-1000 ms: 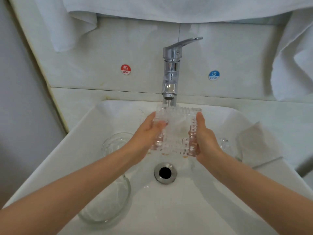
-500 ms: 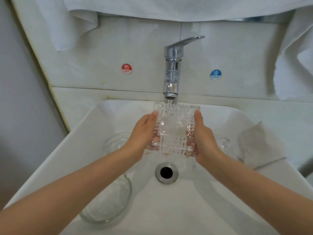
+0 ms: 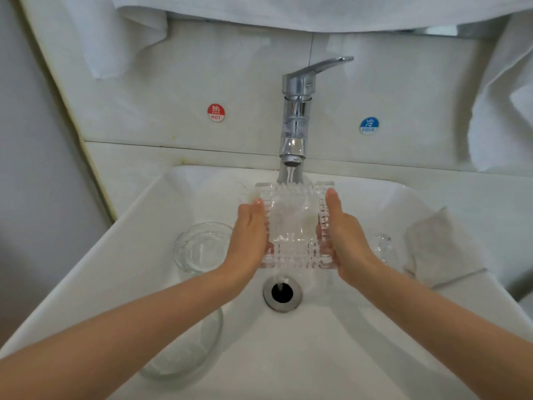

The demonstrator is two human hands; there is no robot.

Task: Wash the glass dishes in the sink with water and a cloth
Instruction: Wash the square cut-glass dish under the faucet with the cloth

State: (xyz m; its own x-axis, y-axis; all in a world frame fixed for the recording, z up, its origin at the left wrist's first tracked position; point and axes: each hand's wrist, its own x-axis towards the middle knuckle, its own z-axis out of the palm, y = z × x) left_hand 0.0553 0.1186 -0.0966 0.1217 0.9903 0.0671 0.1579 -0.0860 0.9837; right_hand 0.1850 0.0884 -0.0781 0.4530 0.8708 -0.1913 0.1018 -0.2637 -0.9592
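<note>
Left hand point(image 3: 249, 235) and right hand point(image 3: 343, 238) clasp the square glass dish point(image 3: 294, 223) under the tap point(image 3: 297, 111) stream; the round bowls point(image 3: 202, 246) and cloth point(image 3: 441, 249) apparently await.

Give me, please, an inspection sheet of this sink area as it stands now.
Surface: white sink, wet; drain open.
Job's things: square cut-glass dish under the running tap; round glass bowl and second bowl at left in the basin; small glass piece at right; cloth over the right edge.
Clutter: nothing seen.
Grips: left hand and right hand hold the dish by its sides.
Cables: nothing seen.
Surroundings: white towels hang above; HOT sticker and COLD sticker on the wall.
</note>
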